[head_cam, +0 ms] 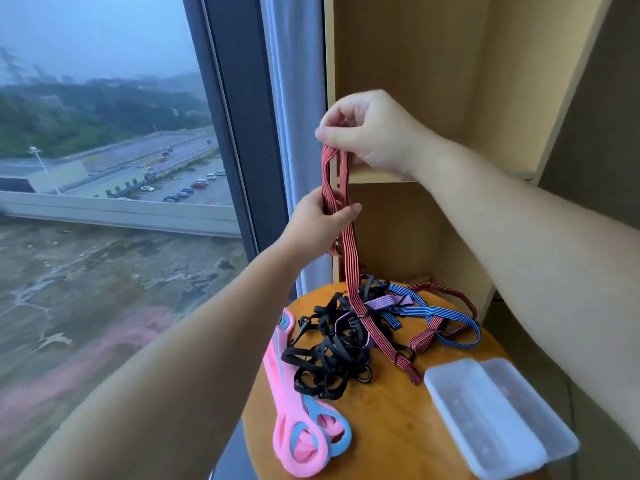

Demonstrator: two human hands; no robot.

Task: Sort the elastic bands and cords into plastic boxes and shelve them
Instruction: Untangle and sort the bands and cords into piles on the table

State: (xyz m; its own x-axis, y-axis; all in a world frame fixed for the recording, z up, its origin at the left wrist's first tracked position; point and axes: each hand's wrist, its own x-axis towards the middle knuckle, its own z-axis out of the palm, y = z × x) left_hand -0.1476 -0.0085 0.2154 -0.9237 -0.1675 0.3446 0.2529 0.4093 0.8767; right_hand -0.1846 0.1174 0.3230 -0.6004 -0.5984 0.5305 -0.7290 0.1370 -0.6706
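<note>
A red striped elastic cord [349, 251] hangs in folded loops above the round wooden table [391, 431]. My right hand [367, 133] pinches its top fold, and my left hand [322, 220] grips the loops lower down. The cord's tail runs down onto a tangle of black elastic bands [329, 355]. Blue striped cord [440, 311], purple cord [386, 301] and another red striped cord [436, 327] lie mixed at the back of the table. Pink and blue resistance bands [294, 420] lie at the left edge. Clear plastic boxes [495, 417] sit at the front right.
A light wooden shelf unit [450, 81] with open compartments stands right behind the table. A tall window [104, 168] and a pale curtain [294, 81] are on the left.
</note>
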